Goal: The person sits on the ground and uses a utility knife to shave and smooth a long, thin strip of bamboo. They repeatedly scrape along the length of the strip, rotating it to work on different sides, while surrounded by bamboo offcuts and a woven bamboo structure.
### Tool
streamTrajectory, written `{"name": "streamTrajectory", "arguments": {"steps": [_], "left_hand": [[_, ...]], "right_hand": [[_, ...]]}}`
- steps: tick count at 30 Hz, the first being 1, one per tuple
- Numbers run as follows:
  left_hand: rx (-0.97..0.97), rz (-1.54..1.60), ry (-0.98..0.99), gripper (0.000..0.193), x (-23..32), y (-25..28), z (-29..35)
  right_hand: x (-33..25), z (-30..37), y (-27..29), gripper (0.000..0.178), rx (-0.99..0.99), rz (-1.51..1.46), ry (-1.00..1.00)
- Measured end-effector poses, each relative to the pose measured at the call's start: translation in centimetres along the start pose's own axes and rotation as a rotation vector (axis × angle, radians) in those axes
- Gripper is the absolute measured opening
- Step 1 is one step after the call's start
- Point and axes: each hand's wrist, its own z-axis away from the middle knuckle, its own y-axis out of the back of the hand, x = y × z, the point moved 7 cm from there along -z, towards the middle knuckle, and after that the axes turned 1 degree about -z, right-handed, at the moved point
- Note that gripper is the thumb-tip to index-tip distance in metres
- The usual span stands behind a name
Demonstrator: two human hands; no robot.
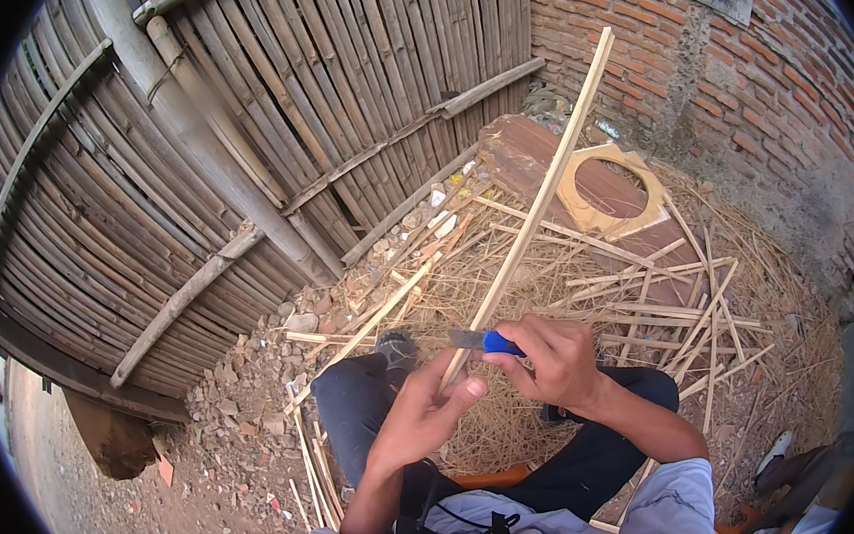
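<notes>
A long pale bamboo strip (543, 201) slants up and away from my lap toward the brick wall. Its near end lies in my left hand (426, 408), whose fingers are wrapped round it with the thumb on top. My right hand (552, 359) grips the blue handle of a knife (504, 343). The knife's dull metal blade points left and lies across the strip, just beyond my left hand. Part of the handle is hidden inside my right fist.
Several cut strips (709, 314) lie crossed on shavings at right; more strips (315, 474) lie beside my left leg. A board with a round hole (580, 211) rests on a brown panel (516, 159). A bamboo fence (361, 81) and brick wall (751, 102) stand beyond. Another person's leg (800, 475) shows at right.
</notes>
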Motion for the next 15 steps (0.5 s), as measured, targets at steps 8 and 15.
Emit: {"name": "streamTrajectory", "arguments": {"steps": [8,15], "left_hand": [[0.123,-0.161,0.044,0.039,1.3,-0.1,-0.6],[0.151,-0.319,-0.007,0.05,0.2,-0.3,-0.4]], "right_hand": [[-0.7,0.8,-1.1,0.029,0.003,-0.005,0.007],[-1.0,0.8,-0.9,0.028,0.014,0.01,0.011]]}}
